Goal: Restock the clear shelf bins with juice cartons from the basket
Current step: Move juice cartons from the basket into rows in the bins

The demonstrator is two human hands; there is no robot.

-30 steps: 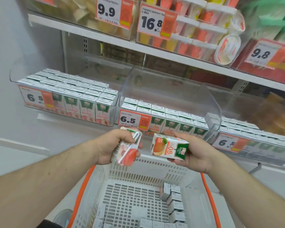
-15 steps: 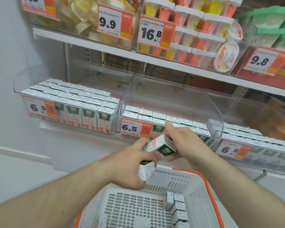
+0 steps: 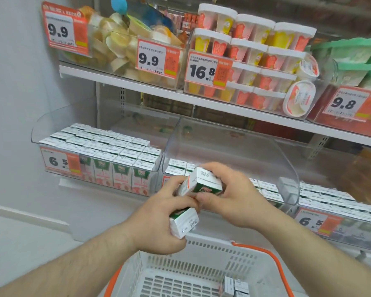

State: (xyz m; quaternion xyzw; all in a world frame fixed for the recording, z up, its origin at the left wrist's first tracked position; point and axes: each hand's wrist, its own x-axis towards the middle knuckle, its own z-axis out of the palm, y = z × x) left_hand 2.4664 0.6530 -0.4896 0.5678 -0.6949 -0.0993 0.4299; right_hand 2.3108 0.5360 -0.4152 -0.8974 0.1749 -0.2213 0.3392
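Note:
My left hand (image 3: pixel 161 224) grips a white and green juice carton (image 3: pixel 183 221) that points down toward the basket. My right hand (image 3: pixel 229 198) holds a second juice carton (image 3: pixel 206 183), white top up, pressed against my left fingers. Both hands meet just in front of the middle clear bin (image 3: pixel 285 159), which is partly filled with a low layer of cartons. The left clear bin (image 3: pixel 36 129) is packed with cartons. Below my hands stands the white basket (image 3: pixel 201 249) with orange handles, with a few cartons (image 3: pixel 234 286) in its right part.
A right-hand bin (image 3: pixel 334 213) of cartons carries a 6.5 price tag. The upper shelf (image 3: pixel 180 95) holds bins of fruit cups, ice cream tubs (image 3: pixel 255 61) and green-lidded packs. A white wall (image 3: pixel 15 103) closes the left side.
My hands rose from above the basket and came together in front of the middle bin. The right carton turned from lying flat to top up. The view tilted upward.

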